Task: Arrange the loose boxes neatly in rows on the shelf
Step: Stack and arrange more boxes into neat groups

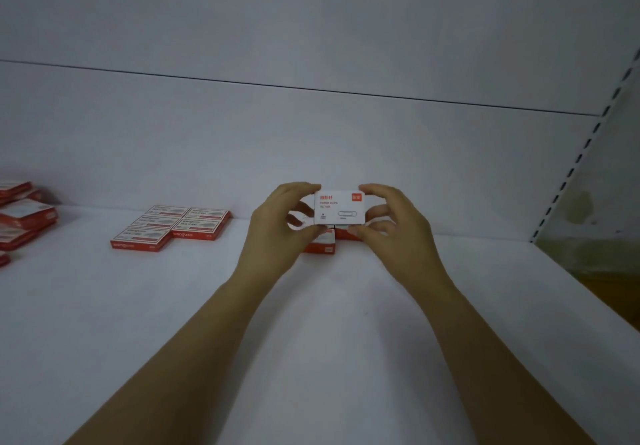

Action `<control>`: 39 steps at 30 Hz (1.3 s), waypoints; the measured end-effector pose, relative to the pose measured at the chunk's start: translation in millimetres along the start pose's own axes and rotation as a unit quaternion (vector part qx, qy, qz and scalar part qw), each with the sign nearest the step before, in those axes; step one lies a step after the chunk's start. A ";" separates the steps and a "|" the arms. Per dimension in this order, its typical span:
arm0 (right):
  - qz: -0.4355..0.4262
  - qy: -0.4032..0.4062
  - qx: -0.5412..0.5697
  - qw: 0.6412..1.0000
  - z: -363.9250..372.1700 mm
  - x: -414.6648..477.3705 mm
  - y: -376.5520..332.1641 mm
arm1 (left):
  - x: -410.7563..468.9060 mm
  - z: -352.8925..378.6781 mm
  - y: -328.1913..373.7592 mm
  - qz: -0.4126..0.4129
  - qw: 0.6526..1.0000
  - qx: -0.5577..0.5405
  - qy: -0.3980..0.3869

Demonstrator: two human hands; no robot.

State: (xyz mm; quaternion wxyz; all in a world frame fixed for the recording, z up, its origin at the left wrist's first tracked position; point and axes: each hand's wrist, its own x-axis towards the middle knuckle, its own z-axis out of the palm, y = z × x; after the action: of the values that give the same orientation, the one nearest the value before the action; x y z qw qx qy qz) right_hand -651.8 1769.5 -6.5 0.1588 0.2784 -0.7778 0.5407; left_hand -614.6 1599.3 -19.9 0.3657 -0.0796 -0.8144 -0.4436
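Paper-clip box sits pinched between left hand and right hand, above the shelf.

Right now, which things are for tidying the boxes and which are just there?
For the job: the paper clip box, held by the left hand and right hand; the boxes below it; the neat rows; the loose pile; the shelf.
Just there: the slotted post; the back wall.

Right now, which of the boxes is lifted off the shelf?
The paper clips box, pinched between the left hand and right hand, its white face toward the camera. The other boxes rest down on the shelf.
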 end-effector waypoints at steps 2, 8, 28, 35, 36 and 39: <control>0.021 -0.006 0.001 1.000 -0.7 -0.4 2.3 | -0.4 0.4 -1.2 -0.029 0.999 -0.009 -0.009; 0.016 0.001 -0.011 1.000 1.5 -0.7 2.7 | -0.8 -0.1 0.4 -0.040 0.999 -0.010 -0.013; 0.135 -0.089 -0.132 0.978 -12.1 4.3 54.8 | 1.9 6.5 -39.8 -0.189 0.964 0.151 -0.112; 0.162 -0.064 -0.118 0.978 -1.9 9.3 63.0 | 1.6 12.0 -44.7 -0.194 0.964 0.145 -0.112; 0.157 -0.062 -0.129 0.977 -0.7 9.5 63.2 | 1.8 12.6 -45.1 -0.195 0.964 0.144 -0.112; 0.138 -0.060 -0.174 0.973 2.3 10.7 62.9 | 2.5 13.3 -46.0 -0.195 0.963 0.149 -0.110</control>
State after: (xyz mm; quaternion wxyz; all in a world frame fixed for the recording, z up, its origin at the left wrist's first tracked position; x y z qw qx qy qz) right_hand -698.2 1780.9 -48.8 0.0823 0.1682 -0.8990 0.3959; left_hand -644.3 1581.9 -53.3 0.1882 0.0874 -0.9061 -0.3687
